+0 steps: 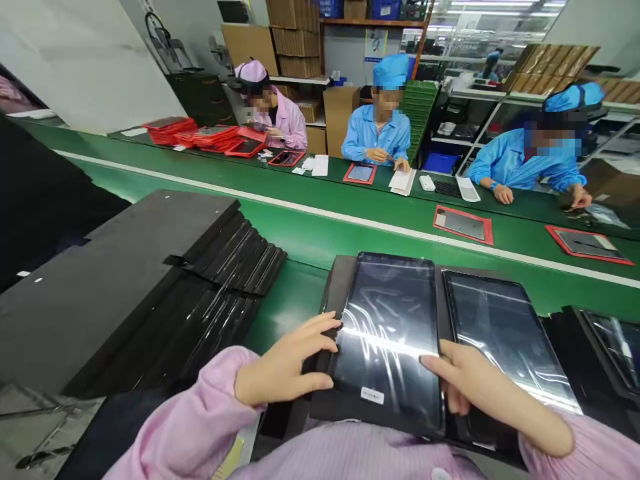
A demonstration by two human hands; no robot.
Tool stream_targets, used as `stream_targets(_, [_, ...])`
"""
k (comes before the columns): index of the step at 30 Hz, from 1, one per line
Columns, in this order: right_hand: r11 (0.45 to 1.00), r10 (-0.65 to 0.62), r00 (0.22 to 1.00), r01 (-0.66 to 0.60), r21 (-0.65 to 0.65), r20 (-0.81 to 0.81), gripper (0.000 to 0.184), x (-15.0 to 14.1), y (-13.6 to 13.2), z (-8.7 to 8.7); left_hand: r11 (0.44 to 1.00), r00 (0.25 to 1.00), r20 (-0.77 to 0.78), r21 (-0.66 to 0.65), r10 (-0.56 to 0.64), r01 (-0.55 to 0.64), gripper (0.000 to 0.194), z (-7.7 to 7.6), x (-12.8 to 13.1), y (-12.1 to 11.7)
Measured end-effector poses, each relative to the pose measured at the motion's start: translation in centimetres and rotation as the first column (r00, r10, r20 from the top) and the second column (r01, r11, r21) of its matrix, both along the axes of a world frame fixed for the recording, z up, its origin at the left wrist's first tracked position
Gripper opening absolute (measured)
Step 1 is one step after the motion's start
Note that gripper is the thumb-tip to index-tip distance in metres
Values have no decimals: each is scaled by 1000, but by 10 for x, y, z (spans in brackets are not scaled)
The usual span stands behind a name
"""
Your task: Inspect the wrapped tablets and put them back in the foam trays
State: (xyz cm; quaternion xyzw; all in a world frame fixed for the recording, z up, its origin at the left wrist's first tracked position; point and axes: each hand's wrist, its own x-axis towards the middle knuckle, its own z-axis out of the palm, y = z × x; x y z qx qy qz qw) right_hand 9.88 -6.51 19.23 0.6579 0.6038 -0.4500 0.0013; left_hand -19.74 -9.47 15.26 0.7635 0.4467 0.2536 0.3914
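Note:
A glossy black tablet screen (pixel 389 360) with a small white label (pixel 373 396) near its lower edge lies in front of me on a dark foam tray (pixel 341 280). My right hand (pixel 470 377) grips its right edge, the thumb on top of the glass and the other fingers curled down at the side, partly hidden. On the left side, my left hand (pixel 290 360) has its fingers spread, the tips at the screen's edge and the tray. Just right of it lies a second tablet screen (pixel 500 327), partly covered by my right forearm.
Stacked black foam trays (pixel 125 267) fill the left. Another dark screen (pixel 615 340) lies at the far right. Beyond the green conveyor belt (pixel 320 233) sit several co-workers, with red-framed tablet parts (pixel 463 223) and a pile of red trays (pixel 170 130) before them.

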Motion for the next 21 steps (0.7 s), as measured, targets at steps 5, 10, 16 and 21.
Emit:
stream_targets(5, [751, 129, 898, -365, 549, 420, 18, 16, 54, 14, 972, 974, 9, 54, 228, -228, 22, -28, 16, 11])
stream_targets(10, [579, 119, 915, -379, 722, 385, 23, 24, 116, -9, 922, 910, 153, -25, 385, -386, 43, -52, 28, 20])
stream_targets(16, [454, 210, 934, -355, 817, 289, 22, 11, 130, -33, 869, 838, 229, -133, 495, -477, 51, -59, 32, 7])
stream_targets(21, [362, 465, 865, -378, 852, 187, 37, -10, 70, -1, 871, 837, 246, -188, 490, -454, 70, -63, 29, -2])
